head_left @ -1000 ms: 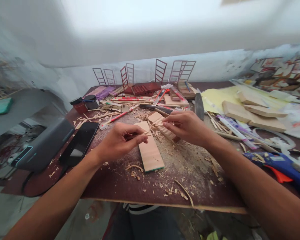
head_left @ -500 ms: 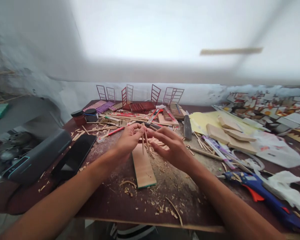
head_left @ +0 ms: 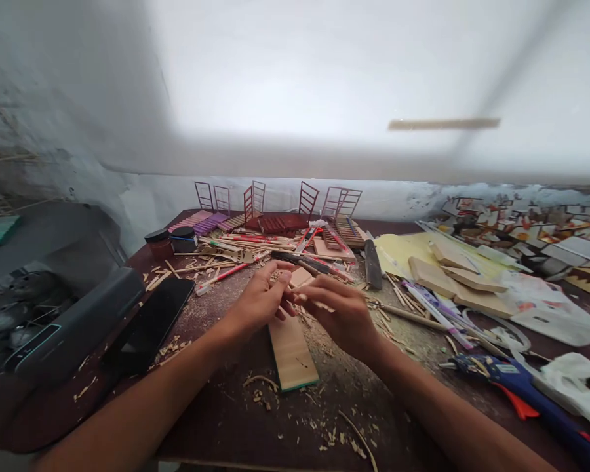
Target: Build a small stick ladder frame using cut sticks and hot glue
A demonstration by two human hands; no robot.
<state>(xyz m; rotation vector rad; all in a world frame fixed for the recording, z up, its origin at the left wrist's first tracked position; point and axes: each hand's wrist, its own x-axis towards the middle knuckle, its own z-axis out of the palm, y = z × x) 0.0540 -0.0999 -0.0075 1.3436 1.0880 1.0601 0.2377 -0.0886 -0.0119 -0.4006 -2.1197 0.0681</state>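
My left hand [head_left: 263,295] and my right hand [head_left: 341,311] meet above a small flat wooden board [head_left: 294,360] with a greenish edge. The fingers of my left hand are closed, curled round the thin wooden sticks seen there a moment before; the sticks themselves are now almost wholly hidden. My right thumb and fingertips are pinched together against the left fingertips, and what lies between them is too small to make out. Wood shavings [head_left: 263,393] are scattered round the board on the dark red table [head_left: 216,419].
Behind my hands lie loose sticks and pencils [head_left: 231,278], with small slatted chair-like pieces [head_left: 280,223] at the back. A black phone [head_left: 150,324] and dark speaker-like box [head_left: 78,328] are left; wooden blocks [head_left: 432,278] and a blue glue gun [head_left: 521,387] right.
The two sticks that pointed down between my hands have gone out of sight behind the fingers. My right fingers, spread before, have closed in towards the left hand. The view has tilted slightly upward.
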